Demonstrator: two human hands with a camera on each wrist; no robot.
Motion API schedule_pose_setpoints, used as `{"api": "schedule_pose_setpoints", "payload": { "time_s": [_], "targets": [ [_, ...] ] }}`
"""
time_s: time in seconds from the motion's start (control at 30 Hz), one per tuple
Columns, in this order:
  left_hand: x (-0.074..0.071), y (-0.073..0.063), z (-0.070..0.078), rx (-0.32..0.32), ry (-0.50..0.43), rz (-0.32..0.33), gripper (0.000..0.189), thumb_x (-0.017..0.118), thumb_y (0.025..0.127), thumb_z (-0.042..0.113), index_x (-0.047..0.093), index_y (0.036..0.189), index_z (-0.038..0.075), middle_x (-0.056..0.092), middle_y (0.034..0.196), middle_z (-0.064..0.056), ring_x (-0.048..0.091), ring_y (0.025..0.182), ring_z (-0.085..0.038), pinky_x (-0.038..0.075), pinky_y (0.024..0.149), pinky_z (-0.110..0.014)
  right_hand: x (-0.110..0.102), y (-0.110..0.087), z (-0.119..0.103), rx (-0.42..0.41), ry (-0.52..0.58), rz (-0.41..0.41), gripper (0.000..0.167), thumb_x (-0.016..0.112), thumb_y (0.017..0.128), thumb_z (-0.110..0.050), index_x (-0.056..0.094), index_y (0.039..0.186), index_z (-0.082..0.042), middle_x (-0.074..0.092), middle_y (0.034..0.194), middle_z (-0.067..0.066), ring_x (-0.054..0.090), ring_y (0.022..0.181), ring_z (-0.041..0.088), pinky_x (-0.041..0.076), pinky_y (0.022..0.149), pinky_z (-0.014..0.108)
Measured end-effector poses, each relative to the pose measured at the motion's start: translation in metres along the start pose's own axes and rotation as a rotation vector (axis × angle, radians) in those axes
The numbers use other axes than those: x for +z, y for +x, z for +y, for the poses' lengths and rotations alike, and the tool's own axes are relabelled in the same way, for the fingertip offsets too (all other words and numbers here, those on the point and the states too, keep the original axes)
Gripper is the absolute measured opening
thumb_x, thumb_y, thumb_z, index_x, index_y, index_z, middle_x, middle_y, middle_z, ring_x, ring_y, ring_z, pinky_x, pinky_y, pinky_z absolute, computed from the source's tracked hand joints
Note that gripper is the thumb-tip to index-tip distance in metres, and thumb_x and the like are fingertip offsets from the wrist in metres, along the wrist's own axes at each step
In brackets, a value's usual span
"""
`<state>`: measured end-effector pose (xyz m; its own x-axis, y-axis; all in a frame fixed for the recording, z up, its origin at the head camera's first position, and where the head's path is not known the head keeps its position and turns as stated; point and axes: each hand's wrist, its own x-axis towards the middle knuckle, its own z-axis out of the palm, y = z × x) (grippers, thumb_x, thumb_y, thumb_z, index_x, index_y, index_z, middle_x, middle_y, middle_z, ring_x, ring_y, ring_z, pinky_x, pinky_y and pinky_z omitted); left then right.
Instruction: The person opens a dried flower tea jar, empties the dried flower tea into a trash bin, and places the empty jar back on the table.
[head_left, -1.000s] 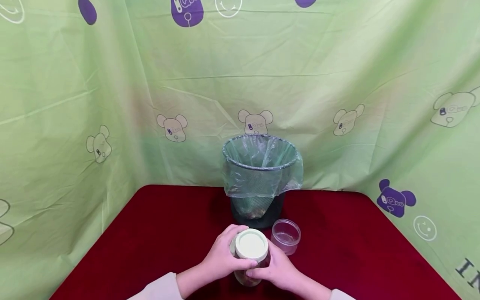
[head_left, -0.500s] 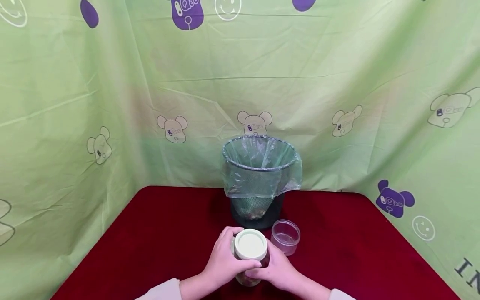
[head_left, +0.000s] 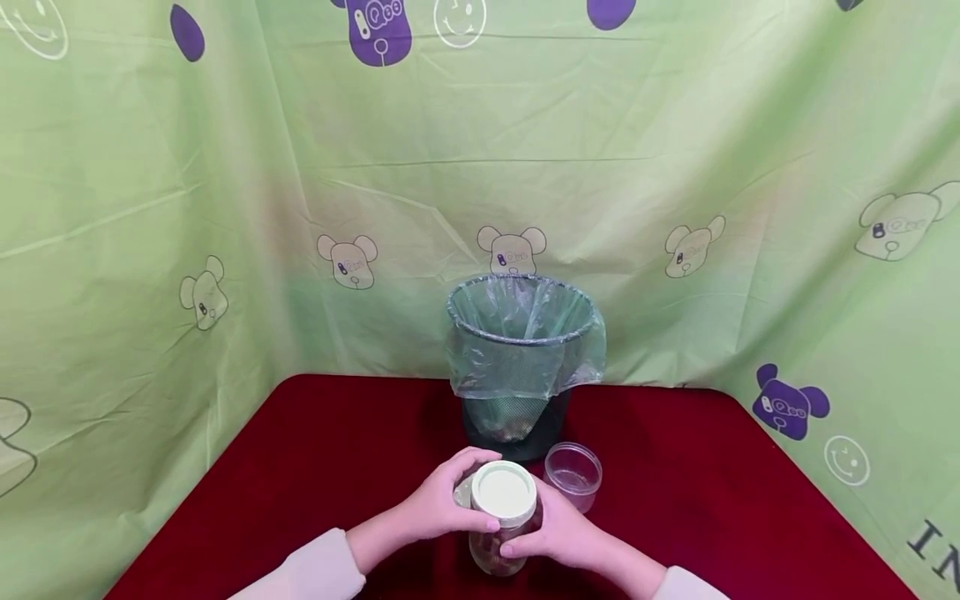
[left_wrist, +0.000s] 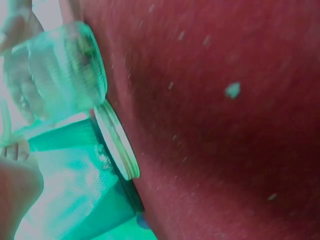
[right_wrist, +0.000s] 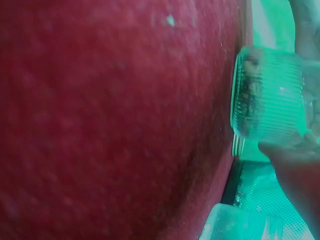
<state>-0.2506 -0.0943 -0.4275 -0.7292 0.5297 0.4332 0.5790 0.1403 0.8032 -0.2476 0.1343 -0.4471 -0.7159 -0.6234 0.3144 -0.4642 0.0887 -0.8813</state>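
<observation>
A clear jar [head_left: 491, 550] with a white lid [head_left: 504, 492] stands upright near the table's front, with something dark and yellowish at its bottom. My left hand [head_left: 437, 502] curves around the lid end, fingers behind and thumb in front, with a gap at the palm. My right hand [head_left: 558, 527] grips the jar's right side, its thumb across the front. In the left wrist view a ridged round lid [left_wrist: 117, 142] lies flat beside the jar. An uncovered clear tub [head_left: 573, 471] stands just beyond my right hand.
Behind the jar stands a dark mesh bin [head_left: 551, 421] lined with a translucent green bag [head_left: 487, 371]. The table [head_left: 360, 433] has a dark red cloth. Green patterned fabric [head_left: 420, 175] hangs around its back and sides.
My left palm and thumb have drawn back to the left, widening the gap beside the lid. The right hand and the jar stay nearly in place.
</observation>
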Motion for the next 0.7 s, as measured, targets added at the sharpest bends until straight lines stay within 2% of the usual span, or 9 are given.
{"api": "schedule_pose_setpoints", "payload": {
  "time_s": [0.13, 0.3, 0.5, 0.7],
  "targets": [
    [-0.003, 0.005, -0.001, 0.001, 0.006, -0.082, 0.068, 0.083, 0.075, 0.023, 0.052, 0.134, 0.008, 0.056, 0.124, 0.001, 0.054, 0.113, -0.015, 0.043, 0.098, -0.031, -0.003, 0.002, 0.002, -0.018, 0.025, -0.050, 0.075, 0.082, 0.075, -0.013, 0.043, 0.138, -0.005, 0.058, 0.126, 0.007, 0.054, 0.116, 0.020, 0.043, 0.098, 0.028],
    [-0.004, 0.007, -0.001, 0.001, 0.000, -0.103, 0.065, 0.083, 0.075, 0.023, 0.054, 0.132, 0.014, 0.057, 0.121, 0.003, 0.055, 0.111, -0.015, 0.045, 0.096, -0.034, -0.005, 0.003, 0.001, -0.028, 0.038, -0.066, 0.075, 0.082, 0.075, -0.014, 0.042, 0.139, -0.005, 0.057, 0.127, 0.008, 0.054, 0.116, 0.020, 0.043, 0.099, 0.028],
    [0.001, 0.005, -0.001, -0.026, 0.021, -0.039, 0.061, 0.085, 0.073, 0.025, 0.058, 0.127, 0.020, 0.058, 0.119, 0.006, 0.055, 0.110, -0.014, 0.044, 0.096, -0.035, -0.003, 0.001, 0.002, -0.051, 0.008, -0.033, 0.076, 0.083, 0.075, -0.014, 0.043, 0.139, -0.006, 0.058, 0.127, 0.007, 0.055, 0.116, 0.020, 0.042, 0.099, 0.028],
    [0.011, 0.000, 0.005, -0.053, 0.086, 0.086, 0.061, 0.088, 0.070, 0.031, 0.060, 0.123, 0.021, 0.059, 0.117, 0.008, 0.056, 0.107, -0.013, 0.045, 0.094, -0.031, 0.001, -0.001, 0.001, -0.022, -0.043, 0.030, 0.076, 0.085, 0.074, -0.016, 0.045, 0.138, -0.009, 0.060, 0.125, 0.004, 0.056, 0.115, 0.018, 0.042, 0.099, 0.027]
  ]
}}
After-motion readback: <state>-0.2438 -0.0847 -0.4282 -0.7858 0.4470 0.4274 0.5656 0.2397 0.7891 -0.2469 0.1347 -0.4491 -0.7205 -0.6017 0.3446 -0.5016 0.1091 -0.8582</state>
